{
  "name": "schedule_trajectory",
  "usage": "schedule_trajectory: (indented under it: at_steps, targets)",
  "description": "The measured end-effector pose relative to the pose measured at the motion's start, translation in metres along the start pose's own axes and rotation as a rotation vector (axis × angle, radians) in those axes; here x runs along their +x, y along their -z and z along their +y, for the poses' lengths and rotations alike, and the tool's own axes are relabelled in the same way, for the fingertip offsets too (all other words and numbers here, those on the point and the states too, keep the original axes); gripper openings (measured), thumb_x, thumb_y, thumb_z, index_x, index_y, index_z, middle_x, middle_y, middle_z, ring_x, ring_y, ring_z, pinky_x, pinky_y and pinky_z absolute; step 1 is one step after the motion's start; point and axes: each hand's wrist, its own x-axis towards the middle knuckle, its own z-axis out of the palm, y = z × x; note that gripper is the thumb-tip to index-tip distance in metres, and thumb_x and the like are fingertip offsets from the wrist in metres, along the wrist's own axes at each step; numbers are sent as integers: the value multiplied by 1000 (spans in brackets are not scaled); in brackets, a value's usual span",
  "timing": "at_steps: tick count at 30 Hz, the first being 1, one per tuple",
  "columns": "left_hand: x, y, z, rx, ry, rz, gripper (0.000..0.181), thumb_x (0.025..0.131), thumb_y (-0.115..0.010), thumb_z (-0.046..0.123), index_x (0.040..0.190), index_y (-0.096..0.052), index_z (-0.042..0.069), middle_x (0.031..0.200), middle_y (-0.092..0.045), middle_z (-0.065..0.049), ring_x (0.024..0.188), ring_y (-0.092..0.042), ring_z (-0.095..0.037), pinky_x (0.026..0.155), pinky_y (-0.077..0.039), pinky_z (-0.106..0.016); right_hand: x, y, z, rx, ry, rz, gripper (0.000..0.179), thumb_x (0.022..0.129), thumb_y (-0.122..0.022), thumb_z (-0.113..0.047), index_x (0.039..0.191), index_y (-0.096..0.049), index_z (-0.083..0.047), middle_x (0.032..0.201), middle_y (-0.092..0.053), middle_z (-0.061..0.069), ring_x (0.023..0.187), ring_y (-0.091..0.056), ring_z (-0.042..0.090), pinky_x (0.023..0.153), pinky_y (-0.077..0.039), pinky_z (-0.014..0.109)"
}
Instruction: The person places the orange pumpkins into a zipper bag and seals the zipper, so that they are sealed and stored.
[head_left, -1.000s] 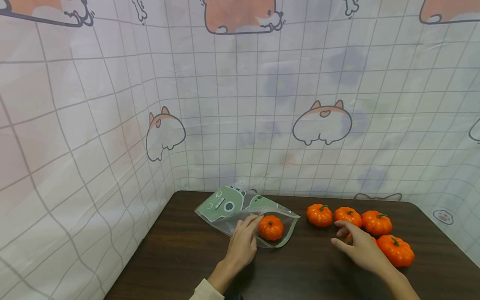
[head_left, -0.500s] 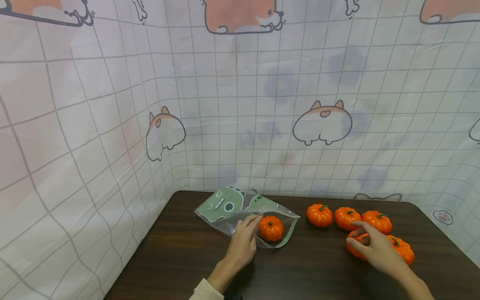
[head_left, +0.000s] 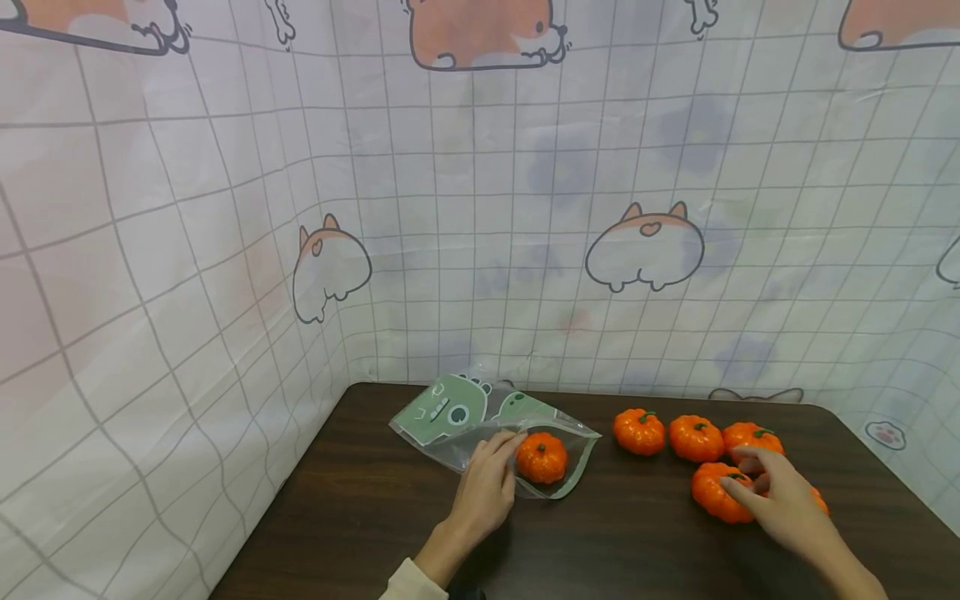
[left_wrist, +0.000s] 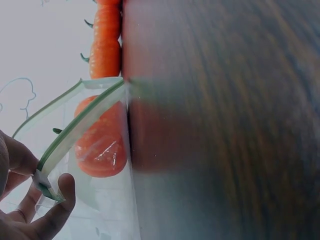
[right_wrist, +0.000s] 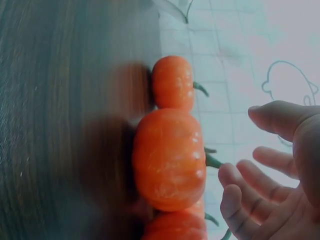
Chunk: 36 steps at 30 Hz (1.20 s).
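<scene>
- On my head view, the right hand (head_left: 783, 504) has drifted rightward over the last second.
- The front pumpkin (head_left: 712, 493), mostly hidden by that hand earlier, now shows to its left.
- The rear middle pumpkin (head_left: 696, 438) is no longer overlapped by it.
- I've lost most of the rightmost pumpkin (head_left: 821, 501) behind it, leaving a sliver.

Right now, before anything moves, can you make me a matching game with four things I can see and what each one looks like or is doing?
1. Left hand
2. Right hand
3. Zip bag
4. Tabletop

A. dark brown
B. near the loose pumpkins, gripping none
C. see-through and green, with one orange pumpkin inside
D. holding the bag's edge

Pairs: 1-D, 2-B, 3-C, 4-A
</scene>
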Motion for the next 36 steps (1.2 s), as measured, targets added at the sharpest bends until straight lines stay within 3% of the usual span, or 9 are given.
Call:
schedule_trajectory:
  at_steps: [5, 15, 24, 29, 36]
  targets:
    - [1, 1, 0, -19, 13, 30, 43, 87, -69, -3, 127, -71, 11, 122, -70, 1, 88, -59, -15, 77, -53, -29, -1, 2, 7, -83, -25, 22, 57, 95, -72, -32, 133, -55, 6, 119, -54, 27, 79, -57, 6, 61, -46, 24]
    - [1, 2, 1, -50, 32, 44, 44, 82, -73, -5, 123, -73, 11, 118, -71, -1, 83, -61, -12, 73, -53, -27, 1, 1, 16, -158, -47, -10, 63, 91, -75, -34, 132, -53, 9, 121, -54, 36, 90, -60, 32, 68, -46, 39]
    - [0, 1, 0, -80, 49, 47, 45, 82, -76, -3, 124, -73, 12, 111, -71, -1, 79, -64, -13, 70, -53, -23, 1, -5, 16, -193, -28, -32, 73, 88, -78, -37, 134, -50, 12, 122, -56, 37, 104, -60, 51, 82, -49, 63]
    - [1, 2, -1, -87, 53, 41, 44, 83, -76, -2, 125, -73, 10, 110, -71, -2, 79, -64, -14, 70, -53, -23, 1, -8, 14, -219, -40, -66, 80, 87, -77, -42, 138, -48, 12, 126, -56, 38, 113, -56, 58, 87, -47, 67]
    - [0, 3, -1, -113, 68, 33, 46, 83, -76, -2, 127, -72, 11, 108, -70, -3, 77, -63, -13, 67, -51, -20, 3, -10, 13, -266, -83, -152, 90, 87, -74, -56, 140, -46, 11, 130, -48, 45, 112, -54, 63, 79, -49, 68]
